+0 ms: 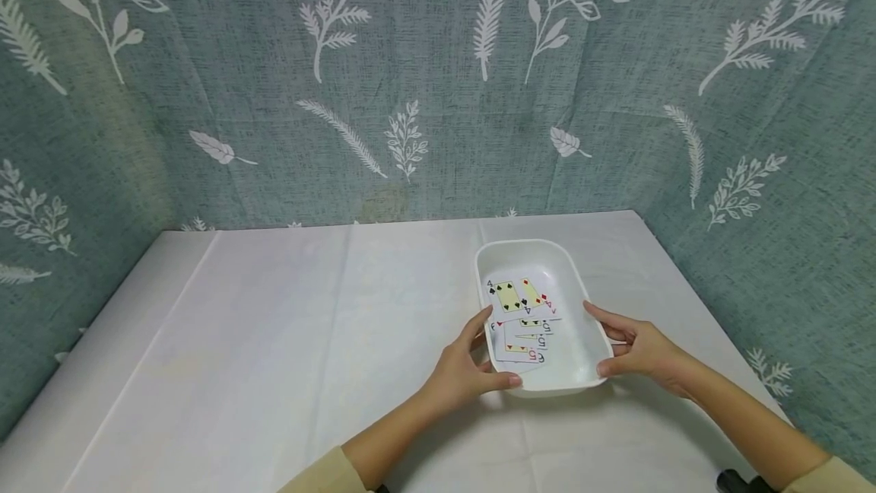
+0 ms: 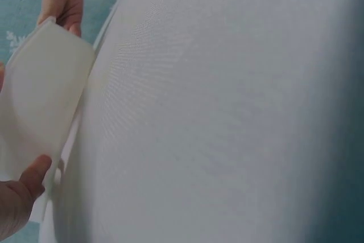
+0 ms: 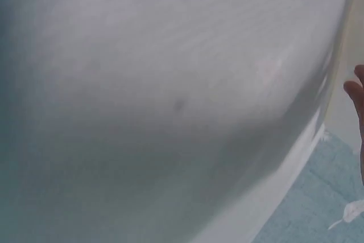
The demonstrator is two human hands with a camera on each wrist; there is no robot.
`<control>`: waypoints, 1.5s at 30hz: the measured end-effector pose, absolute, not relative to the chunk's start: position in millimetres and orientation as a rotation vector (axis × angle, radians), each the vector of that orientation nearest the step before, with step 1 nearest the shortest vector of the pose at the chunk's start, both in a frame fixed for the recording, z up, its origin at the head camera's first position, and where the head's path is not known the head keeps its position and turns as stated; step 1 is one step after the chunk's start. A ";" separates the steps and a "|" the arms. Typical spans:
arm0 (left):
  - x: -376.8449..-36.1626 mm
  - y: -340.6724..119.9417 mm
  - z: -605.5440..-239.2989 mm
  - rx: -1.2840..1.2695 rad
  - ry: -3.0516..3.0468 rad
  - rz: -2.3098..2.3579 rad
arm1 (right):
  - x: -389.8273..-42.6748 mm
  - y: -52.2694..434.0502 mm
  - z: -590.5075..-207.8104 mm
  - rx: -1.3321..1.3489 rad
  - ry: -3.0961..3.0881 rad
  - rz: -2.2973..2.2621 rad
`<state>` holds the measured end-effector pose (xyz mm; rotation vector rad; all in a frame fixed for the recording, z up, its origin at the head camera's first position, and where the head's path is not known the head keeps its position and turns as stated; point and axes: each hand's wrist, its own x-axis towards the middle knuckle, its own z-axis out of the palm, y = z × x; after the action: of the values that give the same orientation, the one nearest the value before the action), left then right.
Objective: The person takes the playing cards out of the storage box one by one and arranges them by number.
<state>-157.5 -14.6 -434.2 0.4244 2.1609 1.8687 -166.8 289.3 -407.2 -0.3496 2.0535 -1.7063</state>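
On the right half of the white tablecloth-covered table (image 1: 274, 341) sits a white plastic tray (image 1: 575, 265) — a shallow rounded-corner dish with loose playing cards (image 1: 522, 318) lying face up on its floor, a black four among them. The left hand (image 1: 465, 371) grips the tray's near-left rim, thumb curled round the near corner and fingers up along the left edge. The right hand (image 1: 639, 352) grips the near-right corner, thumb along the near wall, fingers stretched on the right rim. In the left wrist view the tray's pale wall (image 2: 40, 101) shows between a thumb and the other hand's fingers.

The tray looks light, stiff and smooth, so probably a little slippery; the opposite rims seem the sound place to hold it. The cards are loose and would likely slide if it tilts.

The table's right edge runs near the tray — open cloth lies to the left. A teal leaf-patterned curtain (image 1: 438, 82) closes in the back and both sides.
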 end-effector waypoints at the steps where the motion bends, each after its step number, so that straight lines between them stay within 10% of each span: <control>1: -157.2 -15.6 -434.1 0.424 2.162 1.870 | -166.6 288.0 -406.8 -0.348 2.047 -1.712; 45: -149.8 -75.9 -437.1 0.384 2.188 1.905 | -174.1 229.6 -413.3 -0.340 2.067 -1.708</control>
<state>-149.8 -75.9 -437.1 0.3838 2.1878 1.9050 -174.1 229.6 -413.3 -0.3397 2.0670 -1.7079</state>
